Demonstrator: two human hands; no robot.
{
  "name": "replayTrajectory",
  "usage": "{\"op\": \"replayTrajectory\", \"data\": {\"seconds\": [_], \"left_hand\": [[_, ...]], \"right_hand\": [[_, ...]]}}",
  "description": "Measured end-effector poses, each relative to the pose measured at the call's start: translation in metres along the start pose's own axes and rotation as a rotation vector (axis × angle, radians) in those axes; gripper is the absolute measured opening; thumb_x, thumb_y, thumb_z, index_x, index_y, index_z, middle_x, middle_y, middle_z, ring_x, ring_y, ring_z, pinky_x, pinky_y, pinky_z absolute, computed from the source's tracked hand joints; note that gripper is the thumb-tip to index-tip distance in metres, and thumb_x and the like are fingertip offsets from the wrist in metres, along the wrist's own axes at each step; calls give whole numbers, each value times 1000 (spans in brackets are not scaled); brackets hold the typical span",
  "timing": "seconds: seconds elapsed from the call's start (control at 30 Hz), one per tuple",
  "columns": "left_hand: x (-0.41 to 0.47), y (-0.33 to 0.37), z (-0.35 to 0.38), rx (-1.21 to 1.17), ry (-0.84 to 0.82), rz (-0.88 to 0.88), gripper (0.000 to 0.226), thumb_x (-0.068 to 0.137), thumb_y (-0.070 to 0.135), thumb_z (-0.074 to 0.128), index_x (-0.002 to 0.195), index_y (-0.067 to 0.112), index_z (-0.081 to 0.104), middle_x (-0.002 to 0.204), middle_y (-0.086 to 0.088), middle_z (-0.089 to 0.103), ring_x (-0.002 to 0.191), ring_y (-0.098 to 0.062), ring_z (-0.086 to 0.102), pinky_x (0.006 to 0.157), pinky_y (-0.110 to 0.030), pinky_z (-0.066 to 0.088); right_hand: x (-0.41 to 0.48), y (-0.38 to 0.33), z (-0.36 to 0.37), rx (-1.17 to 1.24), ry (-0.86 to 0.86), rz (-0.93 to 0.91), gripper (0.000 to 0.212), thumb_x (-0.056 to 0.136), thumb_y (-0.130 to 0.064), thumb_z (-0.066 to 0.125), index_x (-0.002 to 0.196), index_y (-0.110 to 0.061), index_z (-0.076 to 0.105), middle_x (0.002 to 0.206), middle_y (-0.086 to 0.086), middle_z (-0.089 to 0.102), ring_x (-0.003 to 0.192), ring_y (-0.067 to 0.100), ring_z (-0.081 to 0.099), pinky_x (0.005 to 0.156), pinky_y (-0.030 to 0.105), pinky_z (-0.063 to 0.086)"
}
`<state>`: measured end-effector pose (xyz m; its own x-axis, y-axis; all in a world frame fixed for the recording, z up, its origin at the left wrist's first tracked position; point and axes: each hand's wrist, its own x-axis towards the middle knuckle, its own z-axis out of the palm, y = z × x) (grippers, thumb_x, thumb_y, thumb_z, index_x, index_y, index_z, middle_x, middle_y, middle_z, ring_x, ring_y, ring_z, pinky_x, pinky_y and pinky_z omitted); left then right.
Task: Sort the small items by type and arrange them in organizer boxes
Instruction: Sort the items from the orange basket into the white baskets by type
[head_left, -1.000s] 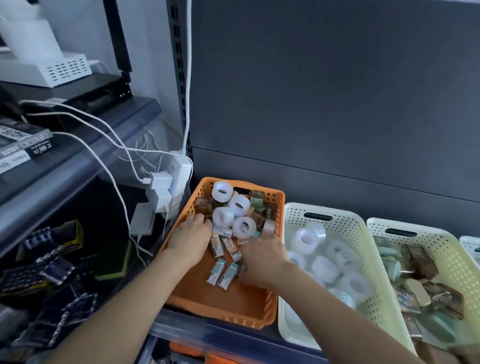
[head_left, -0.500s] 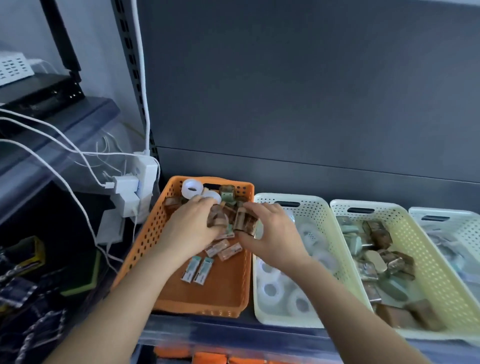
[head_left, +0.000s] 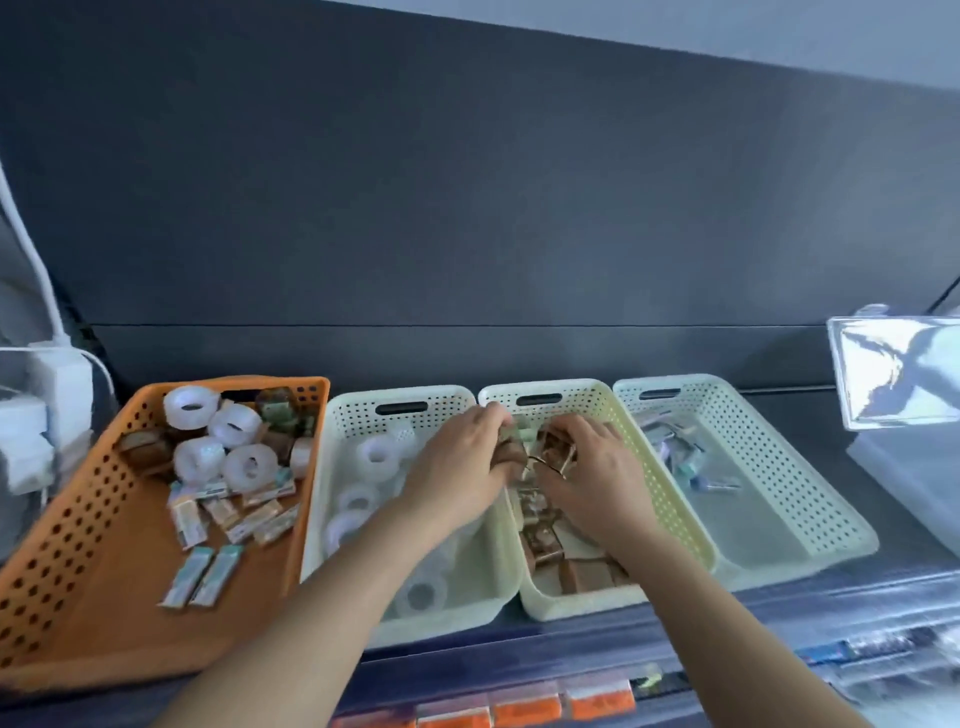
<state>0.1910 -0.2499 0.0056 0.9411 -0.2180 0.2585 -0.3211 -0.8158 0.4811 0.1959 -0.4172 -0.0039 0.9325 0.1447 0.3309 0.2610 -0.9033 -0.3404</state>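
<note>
Both hands are working over the pale yellow perforated plastic basket (head_left: 667, 491), the third of four baskets that are standing side by side on the dark shelf (head_left: 571, 636). The left hand (head_left: 460, 470) is curling its grip round a small brown clear-wrapped block (head_left: 511, 451), and the right hand (head_left: 595, 470) is pinching a second brown wrapped block (head_left: 557, 451) between thumb and fingers. The two blocks are hanging near each other just above the far half of that basket and are not yet lying among the stacked brown blocks (head_left: 543, 540) that are filling its near half. Judging by how things are lying, the sorting is well under way but far from over. The pale green perforated basket (head_left: 358, 413) just left of the yellow one is holding only translucent white tape rolls (head_left: 376, 454). The pale green basket at the far right (head_left: 789, 483) is holding a small heap of slim pastel packets (head_left: 691, 462), so three types are already getting their own boxes. The orange perforated plastic basket (head_left: 62, 519) at the far left is carrying the unsorted mix: several loose tape rolls (head_left: 200, 460) are sitting at its far end, brown and greenish wrapped blocks (head_left: 145, 449) are lying around them, and a scatter of flat packets (head_left: 208, 571) is lying across its middle. All of these are waiting to be moved, so I am judging that roughly half of the job is remaining, with neat arranging inside the boxes also to be done.
</note>
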Motion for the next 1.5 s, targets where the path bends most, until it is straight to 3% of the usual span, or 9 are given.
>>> {"op": "replayTrajectory", "data": {"seconds": [0.17,0.3,0.43,0.6,0.73,0.87,1.07,1.3,1.5], "left_hand": [[15,24,40,137,-158,54,50,89,6,57,134,21,41,144,4,39,128,-20,43,96,-38,47],[10,37,50,280,-314,39,78,90,-5,44,154,22,6,161,-1,1,146,-25,15,116,-36,21],[8,39,49,357,-353,54,83,88,-7,40,153,18,-6,161,-7,-9,148,-24,1,119,-37,3],[6,29,46,373,-317,31,71,94,2,40,153,14,2,161,-6,1,148,-20,1,121,-37,4],[-3,18,22,371,-177,49,50,98,24,46,145,13,32,153,-4,29,142,-20,23,117,-35,18],[-23,-11,-19,389,-39,-13,30,95,26,49,122,15,56,129,2,52,122,-18,44,99,-34,40],[-74,-79,-81,450,-1,-252,19,92,23,48,104,19,63,101,1,58,98,-21,56,65,-35,45],[-124,-149,-99,497,-363,-681,29,90,44,53,101,20,65,92,1,61,83,-19,60,63,-29,48],[-134,-169,-91,397,-391,-801,49,77,53,71,109,19,57,106,0,62,96,-20,60,67,-29,44]], "right_hand": [[-11,43,-9,-126,-60,43,41,81,-29,64,120,-20,58,111,0,63,97,24,58,81,32,48],[-16,60,-7,-120,-126,9,29,82,-23,57,109,-15,62,106,-1,61,88,22,60,70,29,50],[-17,65,-1,-108,-188,2,24,91,-30,51,106,-15,59,109,-1,61,91,22,61,74,32,52],[-11,58,3,-134,-198,22,32,89,-24,48,119,-15,56,118,3,61,99,26,61,80,36,52],[-3,41,4,-127,-151,0,36,88,-24,48,123,-18,54,116,2,61,102,24,59,82,35,50],[8,2,8,-39,-86,-112,36,88,-25,52,124,-20,55,115,1,62,105,22,56,87,36,48],[12,-93,31,107,-168,-362,34,84,-27,61,117,-17,62,113,5,63,109,27,54,91,38,44],[9,-195,68,23,-395,-629,22,86,-23,58,104,-13,65,99,10,64,103,31,53,84,38,44],[17,-242,110,-396,-661,-668,22,87,-9,52,105,-13,63,108,9,63,103,29,60,68,31,41]]}}
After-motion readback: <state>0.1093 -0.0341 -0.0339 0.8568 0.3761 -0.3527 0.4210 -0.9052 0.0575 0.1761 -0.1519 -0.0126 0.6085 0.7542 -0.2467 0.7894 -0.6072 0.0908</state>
